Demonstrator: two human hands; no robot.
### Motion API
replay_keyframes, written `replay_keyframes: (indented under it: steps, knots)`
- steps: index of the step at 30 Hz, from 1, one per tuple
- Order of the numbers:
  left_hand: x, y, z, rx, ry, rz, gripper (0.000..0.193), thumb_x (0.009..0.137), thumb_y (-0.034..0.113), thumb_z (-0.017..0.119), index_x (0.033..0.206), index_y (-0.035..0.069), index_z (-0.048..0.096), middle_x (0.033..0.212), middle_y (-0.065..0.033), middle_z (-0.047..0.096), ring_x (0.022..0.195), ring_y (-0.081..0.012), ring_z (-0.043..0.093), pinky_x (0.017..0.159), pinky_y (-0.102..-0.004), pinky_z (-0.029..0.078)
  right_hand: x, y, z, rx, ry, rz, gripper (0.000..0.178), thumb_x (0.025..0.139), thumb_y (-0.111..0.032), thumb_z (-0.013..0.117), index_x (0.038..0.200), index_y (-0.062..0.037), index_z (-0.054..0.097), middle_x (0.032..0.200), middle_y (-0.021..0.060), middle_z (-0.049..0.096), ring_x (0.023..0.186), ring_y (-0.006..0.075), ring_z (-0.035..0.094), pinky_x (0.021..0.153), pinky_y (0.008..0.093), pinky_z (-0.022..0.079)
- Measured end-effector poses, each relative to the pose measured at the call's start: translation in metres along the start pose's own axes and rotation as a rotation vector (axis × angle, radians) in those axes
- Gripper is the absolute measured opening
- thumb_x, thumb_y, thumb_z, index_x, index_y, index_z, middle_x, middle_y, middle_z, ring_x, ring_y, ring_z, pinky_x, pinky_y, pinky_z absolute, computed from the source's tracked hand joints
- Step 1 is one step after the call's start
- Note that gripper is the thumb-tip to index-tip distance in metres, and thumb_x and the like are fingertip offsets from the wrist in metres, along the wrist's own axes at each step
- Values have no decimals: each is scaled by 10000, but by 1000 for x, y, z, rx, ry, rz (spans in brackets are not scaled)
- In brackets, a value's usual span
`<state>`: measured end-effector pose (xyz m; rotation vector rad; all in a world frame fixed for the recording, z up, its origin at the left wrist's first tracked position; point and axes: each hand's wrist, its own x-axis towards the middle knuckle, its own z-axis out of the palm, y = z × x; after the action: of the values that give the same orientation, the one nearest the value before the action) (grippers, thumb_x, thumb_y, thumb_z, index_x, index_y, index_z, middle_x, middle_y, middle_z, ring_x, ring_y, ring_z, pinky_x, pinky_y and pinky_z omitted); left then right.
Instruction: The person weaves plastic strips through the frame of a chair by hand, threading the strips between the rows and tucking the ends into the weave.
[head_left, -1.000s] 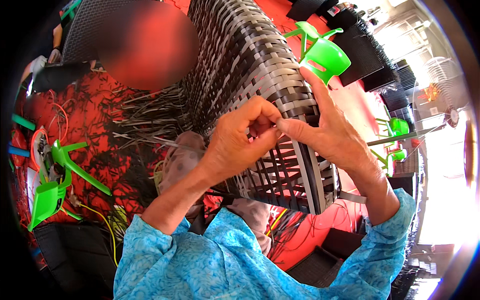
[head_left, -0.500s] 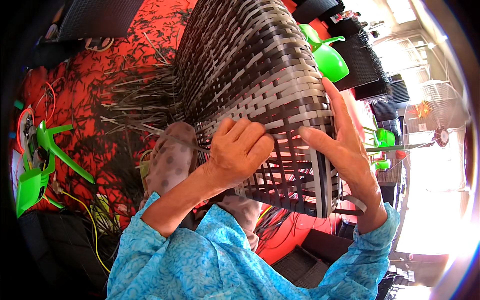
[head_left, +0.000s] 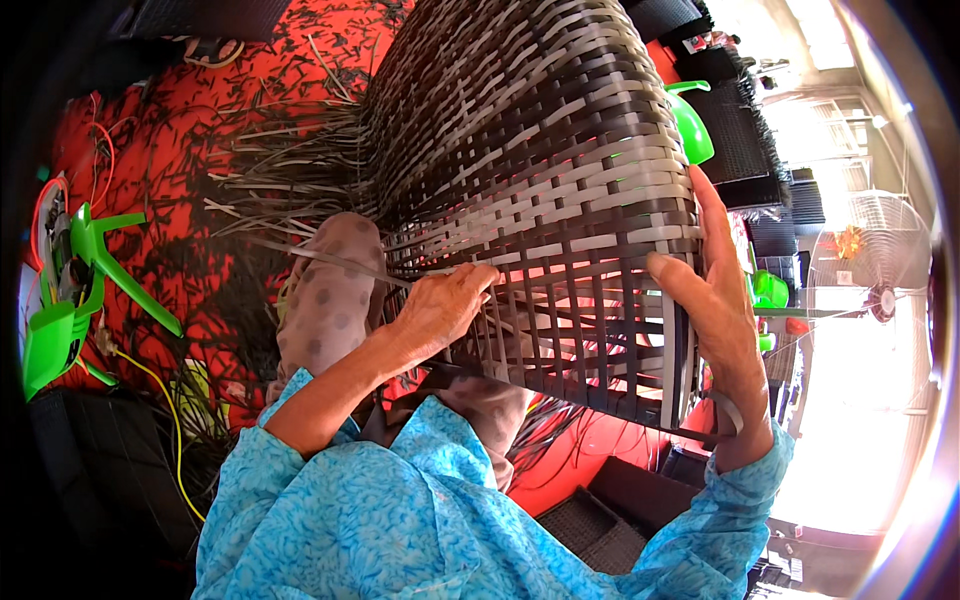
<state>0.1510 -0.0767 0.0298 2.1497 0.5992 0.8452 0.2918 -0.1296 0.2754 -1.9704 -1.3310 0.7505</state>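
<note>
Right hand (head_left: 715, 290) grips the wicker panel (head_left: 560, 150) by its right edge, thumb splayed; left hand (head_left: 440, 308) leans in further left, fingers curled, can't tell if pinching.

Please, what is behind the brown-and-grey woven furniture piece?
Past the woven piece, part of a bright green plastic chair shows; red floor appears through gaps. The chair's remainder is covered.

left hand (head_left: 445, 305) gone leftward across the woven piece (head_left: 520, 120), now well apart from the right hand (head_left: 712, 285) it was touching, loose strip end (head_left: 730, 412) newly curled by that wrist, green chair (head_left: 692, 130) more hidden behind the weave
</note>
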Motion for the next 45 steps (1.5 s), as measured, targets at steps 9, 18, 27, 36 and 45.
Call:
replay_keyframes:
  steps: [9,18,27,36,45]
  knots:
    - [-15,-50,-9,128,-172,-65,503,722,208,688,1157,74,472,981,-141,563,921,-299,547,758,-415,436,3,8,-1,98,56,-21,747,697,-50,555,1370,-38,233,1258,154,406,1096,217,465,936,312,372]
    - [-1,-71,-1,350,-144,-17,143,814,180,535,783,41,542,756,-130,599,716,-295,611,554,-396,484,2,9,0,82,79,-24,745,689,-59,555,1363,-19,239,1261,159,403,1118,220,451,954,315,353]
    - [-11,-78,26,460,-100,-118,102,802,98,480,884,39,461,636,-113,599,580,-248,628,466,-358,491,1,3,2,32,54,-9,793,679,-102,589,1370,-16,210,1277,171,384,1133,242,440,961,327,349]
    - [1,-88,21,246,232,-43,112,849,84,521,911,53,433,553,-121,530,505,-259,575,412,-370,410,2,5,3,114,97,89,759,694,-83,506,1385,-51,193,1252,176,428,1118,242,465,954,334,358]
    - [-8,-97,56,138,219,-183,130,857,98,494,959,88,415,576,-134,556,541,-317,575,451,-421,424,8,13,2,-11,105,72,906,646,-159,668,1387,-42,160,1251,173,444,1124,262,473,966,354,357]
